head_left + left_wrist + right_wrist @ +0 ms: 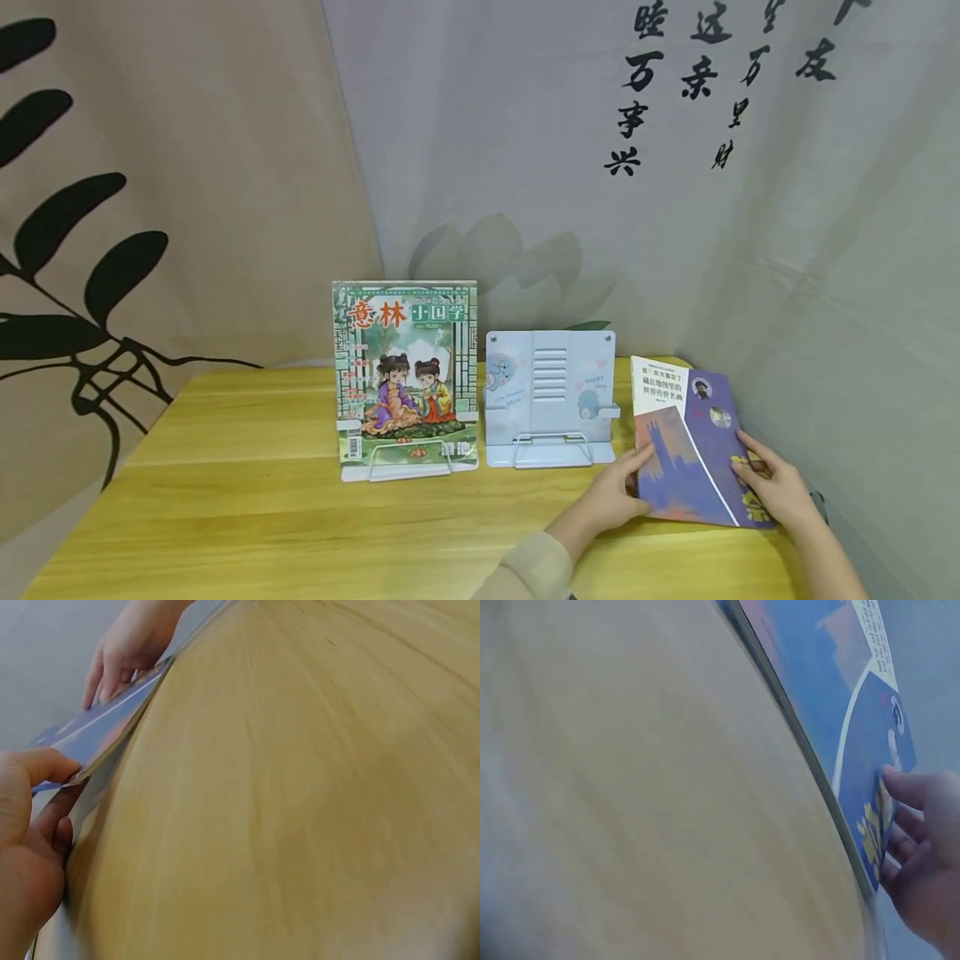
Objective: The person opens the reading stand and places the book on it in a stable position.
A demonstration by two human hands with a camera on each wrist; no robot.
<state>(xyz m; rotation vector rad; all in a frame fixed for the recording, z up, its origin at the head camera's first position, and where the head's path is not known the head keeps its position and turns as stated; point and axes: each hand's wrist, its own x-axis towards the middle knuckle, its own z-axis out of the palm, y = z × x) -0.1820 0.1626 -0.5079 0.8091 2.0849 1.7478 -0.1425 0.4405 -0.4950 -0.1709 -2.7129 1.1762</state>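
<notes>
A purple book (699,450) with a white upper left corner and a painting on its cover is at the right of the table. My left hand (611,493) pinches its left edge, and in the left wrist view the thumb (52,765) lies on the cover with fingers underneath. At the opposite edge my right hand (783,487) grips the book, its thumb (907,787) on the cover and its other fingers at the side. To the left of the book is a pale blue bookstand (551,400) with a wire front rest. The book's underside is hidden.
A green illustrated magazine (405,375) stands upright on another stand, left of the pale blue one. The wooden table (262,500) reaches to a grey curtain (480,125) with black lettering behind.
</notes>
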